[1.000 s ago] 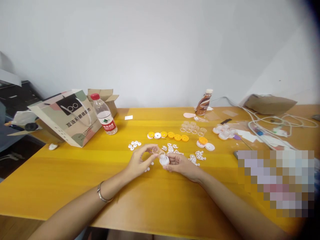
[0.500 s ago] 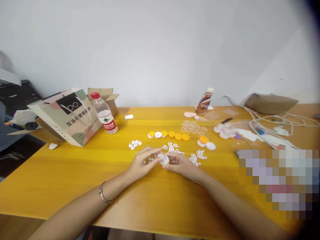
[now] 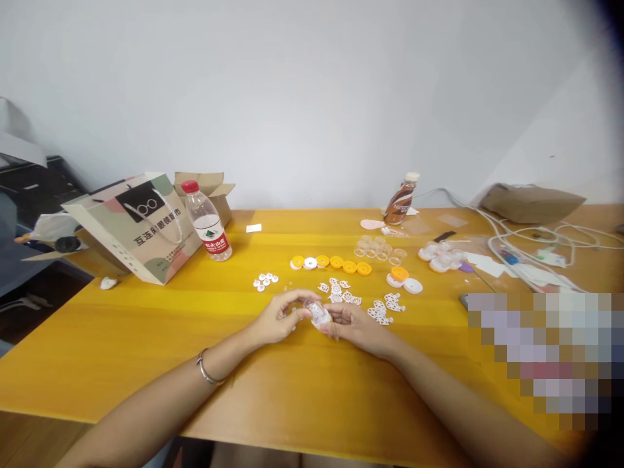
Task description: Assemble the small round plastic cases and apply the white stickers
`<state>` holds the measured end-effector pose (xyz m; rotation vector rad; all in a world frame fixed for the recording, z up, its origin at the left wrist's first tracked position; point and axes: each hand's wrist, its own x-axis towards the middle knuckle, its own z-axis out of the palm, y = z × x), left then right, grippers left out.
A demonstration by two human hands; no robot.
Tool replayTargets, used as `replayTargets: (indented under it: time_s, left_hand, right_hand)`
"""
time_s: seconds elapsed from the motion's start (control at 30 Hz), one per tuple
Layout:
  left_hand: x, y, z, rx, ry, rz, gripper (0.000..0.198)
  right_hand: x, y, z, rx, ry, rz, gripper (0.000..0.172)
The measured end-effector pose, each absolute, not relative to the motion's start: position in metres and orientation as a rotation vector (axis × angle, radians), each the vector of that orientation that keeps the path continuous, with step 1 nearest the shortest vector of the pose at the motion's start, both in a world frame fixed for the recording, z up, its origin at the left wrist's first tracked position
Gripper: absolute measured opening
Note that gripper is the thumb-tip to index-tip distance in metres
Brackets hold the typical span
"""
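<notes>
Between my two hands, over the near middle of the table, is a small clear plastic cup point(image 3: 314, 308) on a white base with an orange edge. My left hand point(image 3: 277, 318) is closed on the cup's clear side with thumb and fingertips. Fingers of my right hand point(image 3: 358, 327) grip the base from the right. Just beyond lie white openwork plastic pieces point(image 3: 336, 290), with more white openwork pieces point(image 3: 380, 313) by my right hand. Small white round parts point(image 3: 266, 281) are grouped beyond my left hand. A row of orange and white discs point(image 3: 336, 262) runs behind.
Clear cups point(image 3: 375, 248) stand behind the discs. An orange disc point(image 3: 400, 273) rests on white ones at right, near assembled clear pieces point(image 3: 441, 255). A water bottle point(image 3: 214, 237) and paper bag point(image 3: 156, 240) stand left, a coffee bottle point(image 3: 402, 201) at back, white cables point(image 3: 507, 227) right.
The clear cup has tipped a little more toward me in my hands. My left fingers have curled in closer around it. The view has shifted slightly.
</notes>
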<state>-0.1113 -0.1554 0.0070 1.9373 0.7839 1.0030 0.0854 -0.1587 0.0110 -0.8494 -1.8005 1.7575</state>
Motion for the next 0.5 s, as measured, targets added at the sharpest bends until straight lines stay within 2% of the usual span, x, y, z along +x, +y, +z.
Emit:
replayTargets:
  time_s: [0.2, 0.37, 0.5]
  left_hand:
    - [-0.115, -0.153, 0.006, 2.072, 0.943, 1.036, 0.025]
    - [-0.115, -0.155, 0.011, 2.184, 1.017, 1.046, 0.021]
    - [-0.112, -0.159, 0.012, 2.325, 1.192, 0.976, 0.027]
  right_hand:
    - [0.079, -0.165, 0.009, -0.906, -1.922, 1.464, 0.026]
    - [0.076, -0.17, 0.009, -1.028, -2.091, 1.016, 0.015]
    - [0.075, -0.173, 0.006, -1.032, -2.145, 0.865, 0.01]
